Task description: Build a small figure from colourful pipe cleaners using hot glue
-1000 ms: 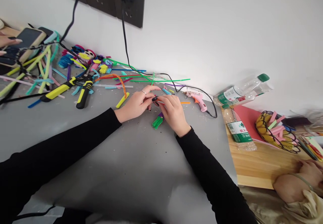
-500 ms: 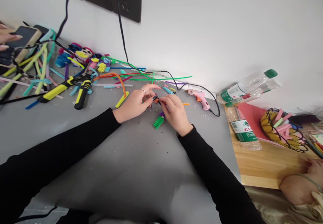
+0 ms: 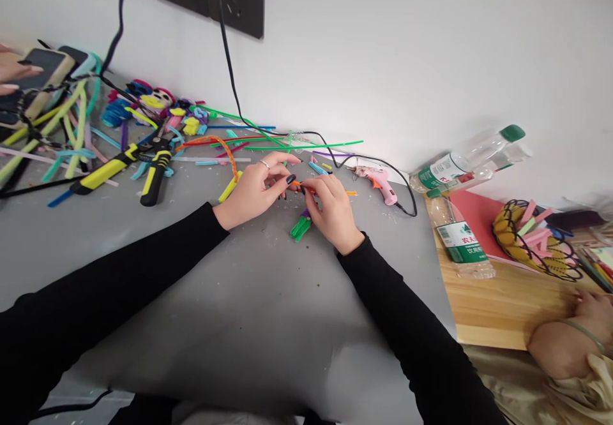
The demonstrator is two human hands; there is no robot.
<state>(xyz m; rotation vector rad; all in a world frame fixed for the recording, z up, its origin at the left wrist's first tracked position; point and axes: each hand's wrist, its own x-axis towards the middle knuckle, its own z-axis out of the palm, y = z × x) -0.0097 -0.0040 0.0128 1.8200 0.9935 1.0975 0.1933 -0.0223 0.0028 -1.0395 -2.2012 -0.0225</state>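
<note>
Between the fingertips of both hands runs a short orange pipe cleaner (image 3: 297,184). My left hand (image 3: 253,189), with a ring on one finger, pinches its left end between thumb and forefinger. My right hand (image 3: 332,211) grips the other end, its fingers curled over most of it. Just below the right fingers a small green and purple pipe-cleaner piece (image 3: 301,226) lies on the grey table (image 3: 268,297). An orange strip (image 3: 352,193) shows beyond the right hand. Beside the left wrist is a yellow pipe cleaner piece (image 3: 227,189).
A pink glue gun (image 3: 383,186) lies right of my hands, its cord trailing. Yellow-black pliers (image 3: 157,173), pipe cleaners (image 3: 76,125) and fuzzy dolls (image 3: 160,98) fill the left. Plastic bottles (image 3: 462,240) and a basket (image 3: 512,233) stand right. Another person's arm (image 3: 562,348) rests there.
My hands have drawn slightly apart, and more of the orange pipe cleaner shows between the fingertips. The whole view has shifted slightly.
</note>
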